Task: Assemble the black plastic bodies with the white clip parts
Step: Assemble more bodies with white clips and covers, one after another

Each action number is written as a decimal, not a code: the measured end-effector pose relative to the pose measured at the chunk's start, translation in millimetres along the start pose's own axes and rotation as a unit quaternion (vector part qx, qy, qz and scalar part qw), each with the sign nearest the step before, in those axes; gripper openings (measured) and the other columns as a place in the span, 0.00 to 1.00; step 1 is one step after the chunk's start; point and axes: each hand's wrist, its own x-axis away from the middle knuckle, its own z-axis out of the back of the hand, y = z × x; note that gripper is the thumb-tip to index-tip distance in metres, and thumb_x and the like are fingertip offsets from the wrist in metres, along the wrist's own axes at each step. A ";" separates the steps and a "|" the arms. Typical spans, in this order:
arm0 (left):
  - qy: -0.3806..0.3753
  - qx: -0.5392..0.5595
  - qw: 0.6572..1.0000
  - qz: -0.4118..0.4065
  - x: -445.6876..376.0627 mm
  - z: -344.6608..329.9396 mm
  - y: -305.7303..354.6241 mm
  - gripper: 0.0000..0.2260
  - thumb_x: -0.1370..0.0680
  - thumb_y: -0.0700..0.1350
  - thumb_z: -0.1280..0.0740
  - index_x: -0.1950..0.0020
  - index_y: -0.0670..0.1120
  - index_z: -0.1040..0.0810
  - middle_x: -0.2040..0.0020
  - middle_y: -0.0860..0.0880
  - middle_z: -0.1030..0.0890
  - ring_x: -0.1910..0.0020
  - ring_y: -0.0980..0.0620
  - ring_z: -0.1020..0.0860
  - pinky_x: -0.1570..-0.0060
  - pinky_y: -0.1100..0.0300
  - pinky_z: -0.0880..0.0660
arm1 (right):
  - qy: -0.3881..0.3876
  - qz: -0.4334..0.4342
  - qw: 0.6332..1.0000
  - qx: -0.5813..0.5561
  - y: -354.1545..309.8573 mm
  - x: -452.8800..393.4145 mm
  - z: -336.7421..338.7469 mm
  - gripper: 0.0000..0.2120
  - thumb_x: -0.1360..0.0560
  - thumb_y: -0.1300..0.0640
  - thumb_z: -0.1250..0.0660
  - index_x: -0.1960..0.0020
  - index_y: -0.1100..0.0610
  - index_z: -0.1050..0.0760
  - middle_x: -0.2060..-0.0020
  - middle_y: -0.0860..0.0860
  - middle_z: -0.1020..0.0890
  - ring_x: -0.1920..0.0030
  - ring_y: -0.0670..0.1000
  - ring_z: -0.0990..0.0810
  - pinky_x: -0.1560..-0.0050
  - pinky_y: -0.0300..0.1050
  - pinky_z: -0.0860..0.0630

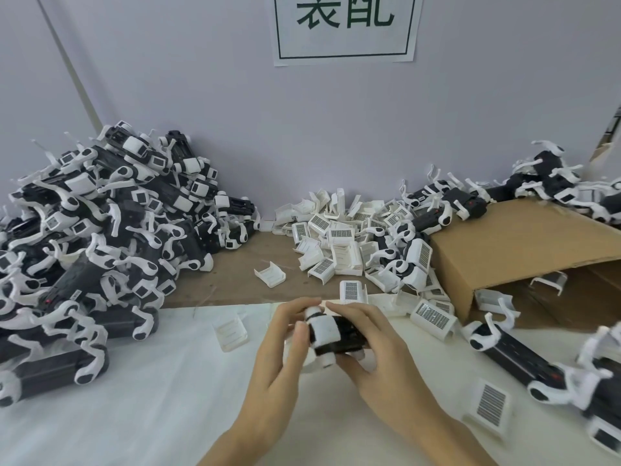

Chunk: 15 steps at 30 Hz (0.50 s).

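Far left of the hands: big heap of finished units point(100, 237), black bodies w/ white clips already on. Looks like the done pile, kept out on the left hand's side so a completed piece can be dropped w/o crossing the work area.

Just left of the left hand: one loose white clip point(232, 331) lying on the white cloth point(134, 398), apart from the fingers.

Left hand point(285, 351): fingers curled round the white clip part point(324, 331) on the body's left end, thumb over the top; prob. pressing it home. Right hand point(373, 351): grips the black body point(347, 334) from the right side and below, bracing it so the push has sthg to work against. The piece is held up between both hands, above the cloth, centre front.

Beyond the hands, up and slightly right: heap of loose white clips point(339, 230), within an easy forward reach for the next one.

Right of the right hand: cardboard box point(524, 243) on its side, more clips spilling out, and black bodies point(514, 354) waiting alongside it; the supply side, I'd judge.
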 end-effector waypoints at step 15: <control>-0.057 -0.100 0.993 0.017 -18.7 26.5 -23.3 0.30 0.26 0.44 0.18 0.29 0.51 0.28 0.29 0.57 0.21 0.30 0.53 0.22 0.37 0.68 0.27 | -0.040 -0.040 0.997 0.057 23.5 -3.8 19.0 0.35 0.26 0.53 0.21 0.28 0.34 0.35 0.33 0.32 0.29 0.31 0.36 0.29 0.35 0.25 0.35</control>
